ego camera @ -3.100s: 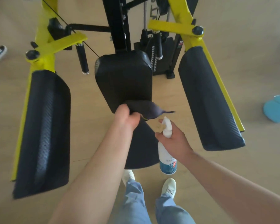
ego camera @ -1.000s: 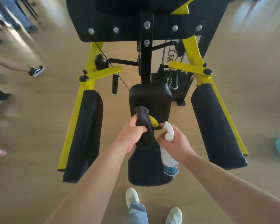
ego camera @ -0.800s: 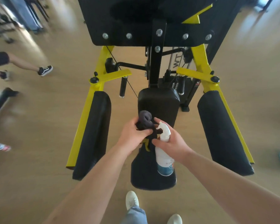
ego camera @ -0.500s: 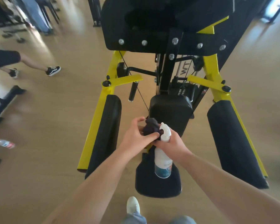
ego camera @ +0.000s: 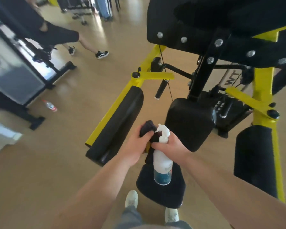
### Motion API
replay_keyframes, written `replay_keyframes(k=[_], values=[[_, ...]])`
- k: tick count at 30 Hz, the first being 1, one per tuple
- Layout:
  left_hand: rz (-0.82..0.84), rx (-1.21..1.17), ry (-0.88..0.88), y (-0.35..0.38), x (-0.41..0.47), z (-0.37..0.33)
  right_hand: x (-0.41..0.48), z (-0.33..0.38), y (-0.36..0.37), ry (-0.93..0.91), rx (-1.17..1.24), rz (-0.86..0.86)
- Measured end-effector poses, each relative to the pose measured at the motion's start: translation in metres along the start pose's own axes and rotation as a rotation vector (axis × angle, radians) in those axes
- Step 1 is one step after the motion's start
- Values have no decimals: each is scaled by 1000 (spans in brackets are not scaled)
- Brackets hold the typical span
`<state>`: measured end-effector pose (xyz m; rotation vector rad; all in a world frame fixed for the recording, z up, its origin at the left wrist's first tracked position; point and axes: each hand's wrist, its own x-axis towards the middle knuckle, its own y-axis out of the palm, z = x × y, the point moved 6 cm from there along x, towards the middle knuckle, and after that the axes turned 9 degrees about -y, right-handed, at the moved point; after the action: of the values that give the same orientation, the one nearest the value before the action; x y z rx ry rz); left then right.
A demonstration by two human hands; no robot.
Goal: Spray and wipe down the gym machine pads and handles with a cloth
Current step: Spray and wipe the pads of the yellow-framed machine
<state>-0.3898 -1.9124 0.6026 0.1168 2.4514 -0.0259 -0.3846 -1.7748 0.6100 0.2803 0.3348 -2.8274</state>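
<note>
My left hand point(ego camera: 135, 146) grips a bunched dark cloth point(ego camera: 147, 128) above the machine's seat pad point(ego camera: 162, 194). Right beside it, my right hand point(ego camera: 170, 144) holds a white spray bottle point(ego camera: 163, 164) by its neck, and its fingers touch the cloth. The black back pad point(ego camera: 188, 123) stands just behind both hands. Long black arm pads on yellow bars hang at the left point(ego camera: 120, 124) and the right point(ego camera: 253, 159). A short black handle point(ego camera: 162, 88) hangs from the left yellow arm.
The machine's black upper frame point(ego camera: 221, 30) looms overhead at the top right. A person's legs in black shoes point(ego camera: 89, 47) cross the floor at upper left. Another machine's base point(ego camera: 15, 80) stands at the left, with a plastic bottle point(ego camera: 49, 105) lying on the floor beside it.
My head has turned left and up, so the machine shifted right in view. My hands came together, the cloth bunching against the bottle's nozzle. The person at the left walked nearer.
</note>
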Motion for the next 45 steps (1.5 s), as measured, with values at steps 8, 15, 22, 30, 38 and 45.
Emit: replay_keyframes(k=[8,15,22,30,38,45], values=[[-472,-184,47,-8,-52,21,3,0,7,-44,-228,172],[-561,-145,58,-19,-89,31,1,18,36,-150,-436,360],[-673,-250,-65,-32,-108,70,-7,17,63,-179,-510,415],[-721,-324,-100,-37,-123,90,-17,13,74,-203,-528,478],[-730,-295,-128,-34,-130,94,-25,7,74,-162,-456,494],[-733,-281,-112,-31,-131,92,-31,5,66,-155,-464,494]])
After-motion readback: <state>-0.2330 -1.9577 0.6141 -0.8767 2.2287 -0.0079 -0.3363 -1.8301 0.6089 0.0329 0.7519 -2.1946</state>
